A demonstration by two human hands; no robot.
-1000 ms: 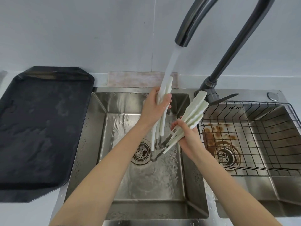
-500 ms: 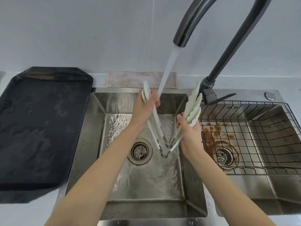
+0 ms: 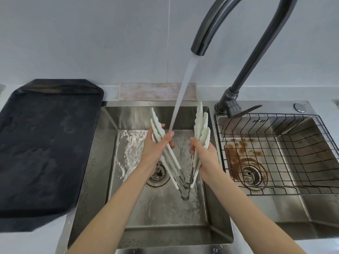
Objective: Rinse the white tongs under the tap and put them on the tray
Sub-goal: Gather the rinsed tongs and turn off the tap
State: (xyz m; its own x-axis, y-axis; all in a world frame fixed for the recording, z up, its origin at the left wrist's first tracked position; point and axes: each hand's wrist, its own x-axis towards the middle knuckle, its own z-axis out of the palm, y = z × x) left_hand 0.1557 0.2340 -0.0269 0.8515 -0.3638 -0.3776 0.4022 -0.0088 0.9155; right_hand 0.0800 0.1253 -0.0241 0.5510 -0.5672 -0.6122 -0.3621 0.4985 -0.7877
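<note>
Over the left basin (image 3: 102, 162) of the steel sink, both hands are busy. The left hand (image 3: 157, 145) closes its fingers and thumb round one bundle of white tongs (image 3: 165, 149), scalloped tips up and leaning left; the right hand (image 3: 205, 154) wraps a second bundle, tips up and near upright. The long axes run down to meet in a V just above the basin floor (grey hinge ends together, by the look of it). Water from the tap (image 3: 199, 46) streams between the two bundles and lands at the left thumb. The rinse looks well under way. The black tray (image 3: 45, 153) lies on the surface well to the left, beside the sink, so the left hand is nearer: I'd expect the tongs to swing leftward, long axis laid flat across it. Wet plastic may slip.
</note>
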